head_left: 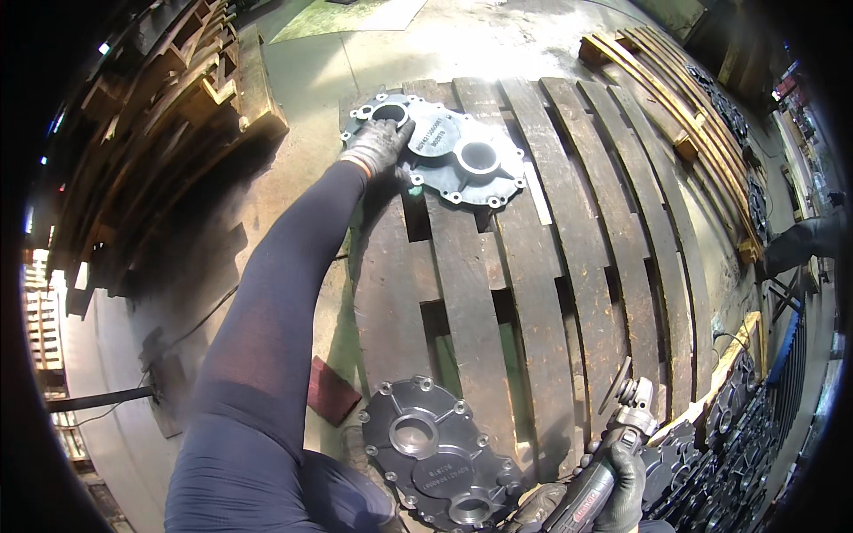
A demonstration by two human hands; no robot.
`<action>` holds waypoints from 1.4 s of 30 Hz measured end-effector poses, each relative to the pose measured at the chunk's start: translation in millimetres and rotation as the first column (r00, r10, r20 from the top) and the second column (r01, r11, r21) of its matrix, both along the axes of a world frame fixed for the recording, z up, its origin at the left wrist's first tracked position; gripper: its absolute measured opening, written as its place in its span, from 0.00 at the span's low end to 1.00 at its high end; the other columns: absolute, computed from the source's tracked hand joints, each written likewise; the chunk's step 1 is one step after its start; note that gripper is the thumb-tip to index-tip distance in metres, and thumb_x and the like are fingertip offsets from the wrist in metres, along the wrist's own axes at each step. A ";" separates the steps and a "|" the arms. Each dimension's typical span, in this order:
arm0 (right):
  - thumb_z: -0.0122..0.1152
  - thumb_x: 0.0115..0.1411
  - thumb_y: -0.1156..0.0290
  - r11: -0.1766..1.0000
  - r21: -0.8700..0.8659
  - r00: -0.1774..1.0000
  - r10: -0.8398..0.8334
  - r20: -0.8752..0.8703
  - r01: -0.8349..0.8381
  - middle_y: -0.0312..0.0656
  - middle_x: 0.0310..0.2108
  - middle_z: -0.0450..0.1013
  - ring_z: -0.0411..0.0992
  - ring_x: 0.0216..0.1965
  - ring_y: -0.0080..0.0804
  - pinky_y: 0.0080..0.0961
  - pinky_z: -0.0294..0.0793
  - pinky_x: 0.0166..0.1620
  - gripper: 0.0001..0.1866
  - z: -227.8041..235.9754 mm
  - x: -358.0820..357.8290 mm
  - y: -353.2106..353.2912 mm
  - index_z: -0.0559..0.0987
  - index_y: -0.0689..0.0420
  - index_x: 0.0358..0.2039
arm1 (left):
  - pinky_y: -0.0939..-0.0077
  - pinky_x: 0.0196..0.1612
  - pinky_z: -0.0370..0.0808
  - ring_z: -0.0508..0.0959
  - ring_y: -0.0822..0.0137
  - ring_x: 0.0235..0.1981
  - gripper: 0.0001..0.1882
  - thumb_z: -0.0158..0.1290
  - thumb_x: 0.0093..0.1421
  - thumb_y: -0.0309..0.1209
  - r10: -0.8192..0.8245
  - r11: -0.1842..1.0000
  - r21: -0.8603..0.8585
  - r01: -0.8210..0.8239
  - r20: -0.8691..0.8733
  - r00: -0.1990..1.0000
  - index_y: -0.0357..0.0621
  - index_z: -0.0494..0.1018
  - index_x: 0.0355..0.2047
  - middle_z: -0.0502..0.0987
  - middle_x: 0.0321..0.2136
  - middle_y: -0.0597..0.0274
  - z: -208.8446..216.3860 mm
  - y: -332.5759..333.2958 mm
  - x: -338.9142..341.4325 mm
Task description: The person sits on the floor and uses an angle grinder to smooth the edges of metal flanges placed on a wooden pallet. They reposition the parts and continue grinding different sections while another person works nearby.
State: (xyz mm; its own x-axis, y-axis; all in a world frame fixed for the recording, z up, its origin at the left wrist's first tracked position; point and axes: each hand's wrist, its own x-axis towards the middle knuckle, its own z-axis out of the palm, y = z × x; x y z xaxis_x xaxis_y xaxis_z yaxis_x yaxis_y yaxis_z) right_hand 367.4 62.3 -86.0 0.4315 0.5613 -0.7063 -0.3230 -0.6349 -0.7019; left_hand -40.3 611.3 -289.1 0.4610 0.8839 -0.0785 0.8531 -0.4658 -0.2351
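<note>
My left hand (378,147), in a grey work glove, reaches to the far end of the wooden pallet (466,266). Its fingers hook into the round bore of a silvery cast-metal housing cover (435,129), which lies flat on the slats. An angle grinder (591,484) is held in my right hand (624,489), dark-gloved, at the lower right. The grinder's disc (615,386) stands tilted above the pallet, apart from any part. A second housing cover (422,453), darker, lies at the near end of the pallet beside my leg.
Stacked wooden pallets (191,98) rise at the left. Another pallet (684,124) stands far right, with dark parts along it. Many dark metal covers (729,426) crowd the lower right. A reddish-brown piece (331,391) lies on the floor beside the pallet, and a dark cable (200,320) runs nearby.
</note>
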 end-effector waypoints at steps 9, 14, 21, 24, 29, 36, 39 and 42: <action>0.60 0.79 0.64 0.999 0.025 0.997 0.036 0.062 -0.037 0.38 0.50 0.80 0.76 0.52 0.30 0.31 0.76 0.60 0.14 9.2 -3.9 3.9 0.84 0.59 0.54 | 0.42 0.72 0.69 0.80 0.41 0.64 0.69 0.74 0.49 0.70 0.202 0.979 -0.006 -0.202 0.055 0.978 0.43 0.60 0.81 0.79 0.60 0.37 0.0 -69.6 14.4; 0.59 0.79 0.63 1.000 -0.012 0.998 -0.008 0.065 0.009 0.40 0.50 0.80 0.77 0.52 0.32 0.32 0.77 0.61 0.16 4.8 3.8 1.2 0.84 0.60 0.56 | 0.42 0.60 0.76 0.82 0.44 0.61 0.71 0.74 0.44 0.75 0.311 0.945 0.080 -0.317 0.076 0.947 0.42 0.66 0.78 0.81 0.58 0.40 -7.9 -60.7 31.4; 0.58 0.79 0.67 0.996 0.006 0.990 0.087 0.109 -0.088 0.38 0.53 0.79 0.76 0.55 0.31 0.31 0.76 0.62 0.15 1.2 4.0 5.9 0.83 0.61 0.58 | 0.36 0.67 0.73 0.80 0.40 0.63 0.74 0.67 0.48 0.81 0.412 0.899 0.075 -0.432 0.189 0.891 0.34 0.63 0.78 0.77 0.64 0.35 -17.3 -21.0 59.2; 0.60 0.78 0.69 0.998 0.008 0.997 0.059 0.059 -0.060 0.36 0.51 0.78 0.75 0.54 0.29 0.30 0.75 0.61 0.13 0.4 5.2 6.5 0.82 0.59 0.57 | 0.40 0.69 0.71 0.76 0.41 0.68 0.72 0.67 0.50 0.80 0.418 0.898 0.050 -0.437 0.212 0.884 0.37 0.62 0.80 0.74 0.67 0.36 -25.5 -0.6 65.7; 0.61 0.76 0.71 0.999 0.025 0.999 0.037 0.025 -0.038 0.31 0.44 0.72 0.72 0.48 0.25 0.26 0.74 0.58 0.07 1.2 -5.4 11.9 0.80 0.54 0.51 | 0.41 0.71 0.71 0.76 0.37 0.69 0.70 0.69 0.51 0.77 0.375 0.926 -0.016 -0.377 0.143 0.916 0.44 0.61 0.82 0.72 0.70 0.36 -10.7 35.1 33.6; 0.67 0.71 0.57 0.991 0.090 0.995 -0.099 -0.032 0.101 0.47 0.39 0.82 0.84 0.36 0.37 0.34 0.88 0.39 0.24 5.6 -6.2 2.5 0.78 0.65 0.55 | 0.51 0.80 0.63 0.67 0.41 0.78 0.50 0.69 0.64 0.61 0.018 0.926 0.329 -0.183 0.446 0.895 0.43 0.68 0.76 0.70 0.75 0.38 -28.2 11.3 16.0; 0.67 0.72 0.59 0.987 0.159 0.997 -0.014 -0.071 0.025 0.45 0.38 0.82 0.83 0.35 0.33 0.29 0.85 0.39 0.21 27.2 -2.3 3.4 0.81 0.65 0.54 | 0.54 0.79 0.66 0.71 0.43 0.75 0.41 0.66 0.71 0.48 -0.159 0.982 0.187 0.020 0.772 0.616 0.39 0.68 0.77 0.73 0.73 0.41 -48.0 -77.7 25.9; 0.70 0.72 0.60 0.960 0.270 0.984 -0.020 -0.179 0.069 0.40 0.35 0.81 0.81 0.33 0.28 0.26 0.82 0.38 0.17 8.5 11.5 -18.8 0.82 0.61 0.51 | 0.56 0.76 0.70 0.76 0.50 0.71 0.31 0.58 0.78 0.34 -0.126 0.987 0.044 0.157 0.816 0.565 0.37 0.67 0.77 0.74 0.73 0.46 -27.6 -198.5 46.7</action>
